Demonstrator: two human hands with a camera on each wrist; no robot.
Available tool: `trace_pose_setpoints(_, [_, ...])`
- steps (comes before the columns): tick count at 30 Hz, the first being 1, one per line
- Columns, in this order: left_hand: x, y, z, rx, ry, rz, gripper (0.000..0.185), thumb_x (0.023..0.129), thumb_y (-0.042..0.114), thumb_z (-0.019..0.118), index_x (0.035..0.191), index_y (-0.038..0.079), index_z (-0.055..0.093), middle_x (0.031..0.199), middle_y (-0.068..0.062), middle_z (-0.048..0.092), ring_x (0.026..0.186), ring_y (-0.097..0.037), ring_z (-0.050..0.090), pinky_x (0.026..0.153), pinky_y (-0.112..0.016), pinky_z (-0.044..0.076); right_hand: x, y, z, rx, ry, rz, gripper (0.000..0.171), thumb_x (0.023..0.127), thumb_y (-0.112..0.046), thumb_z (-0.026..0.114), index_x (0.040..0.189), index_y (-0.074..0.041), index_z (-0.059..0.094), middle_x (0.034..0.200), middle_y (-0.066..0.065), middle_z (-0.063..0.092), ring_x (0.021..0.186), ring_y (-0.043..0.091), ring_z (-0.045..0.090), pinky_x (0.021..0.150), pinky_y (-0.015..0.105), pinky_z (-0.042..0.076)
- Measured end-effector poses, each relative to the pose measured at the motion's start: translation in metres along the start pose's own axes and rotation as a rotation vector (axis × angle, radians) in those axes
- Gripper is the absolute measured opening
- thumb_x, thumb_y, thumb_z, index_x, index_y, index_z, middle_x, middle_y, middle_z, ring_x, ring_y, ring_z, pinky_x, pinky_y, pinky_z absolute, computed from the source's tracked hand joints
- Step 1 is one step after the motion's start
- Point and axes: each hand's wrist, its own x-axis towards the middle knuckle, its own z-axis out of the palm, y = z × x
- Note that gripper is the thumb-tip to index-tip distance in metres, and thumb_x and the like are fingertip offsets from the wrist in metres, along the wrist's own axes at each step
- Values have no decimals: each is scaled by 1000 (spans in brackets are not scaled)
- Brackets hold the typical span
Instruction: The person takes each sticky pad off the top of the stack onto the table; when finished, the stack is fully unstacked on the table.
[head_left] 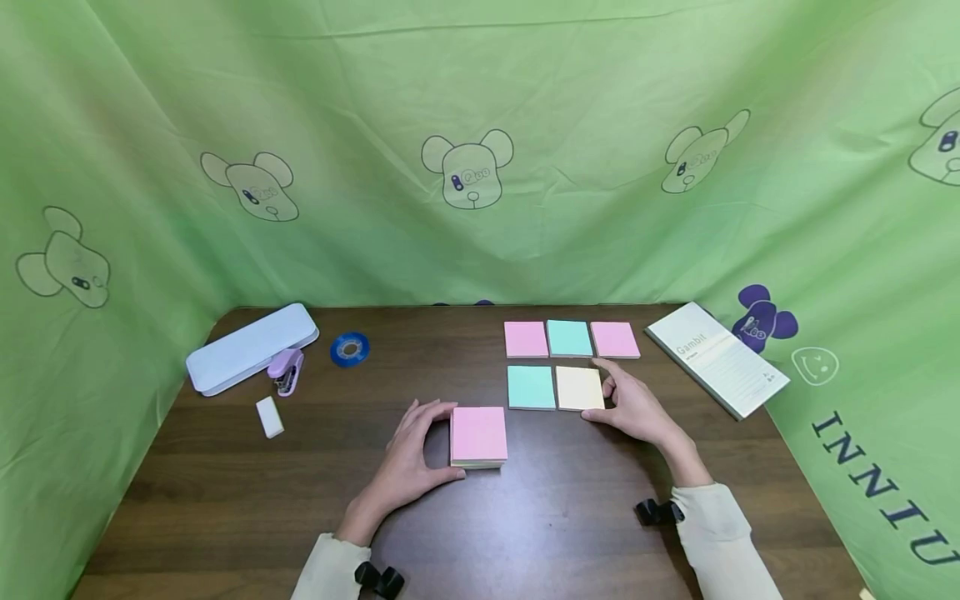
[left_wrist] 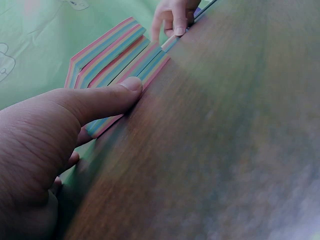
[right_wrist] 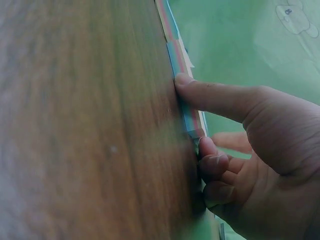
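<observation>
While our left hand [head_left: 408,462] clasps the pink sticky-note pad [head_left: 478,434] and our right hand [head_left: 637,408] pinches the yellow pad [head_left: 579,387], we judge both light, stiff blocks, best held by opposite edges.

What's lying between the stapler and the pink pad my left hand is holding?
In the head view, only a small white eraser and bare brown table lie between the purple stapler and the pink pad held by the left hand.

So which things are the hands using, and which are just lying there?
Being used:
left hand on the pink pad
right hand on the yellow pad
other pads

Lying about:
pencil case
stapler
tape roll
eraser
booklet
</observation>
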Motion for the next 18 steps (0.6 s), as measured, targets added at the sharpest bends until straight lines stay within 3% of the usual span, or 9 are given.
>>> trace_pose_setpoints(4, [0,-1,1,5,3,9,102,72,19,108,158,15,55,148,-6,67,149,-33,53,137,-62,18,1,15,6,-49,12,2,92,82,-42,100,150,2,56,92,-2,58,72,8,48,64,27,40])
trace_pose_setpoints(10, [0,-1,1,6,4,5,101,72,19,108,158,16,55,148,-6,67,150,-35,52,136,-64,19,-1,-10,-3,-13,5,9,88,84,-29,97,152,8,56,89,1,58,73,14,49,66,32,41])
trace_pose_setpoints(18, [0,0,1,8,4,-5,100,73,20,108,158,16,55,148,-5,67,150,-35,52,137,-63,19,0,-1,1,-13,33,-6,92,82,-33,100,155,3,56,87,-3,58,71,10,49,64,27,40])
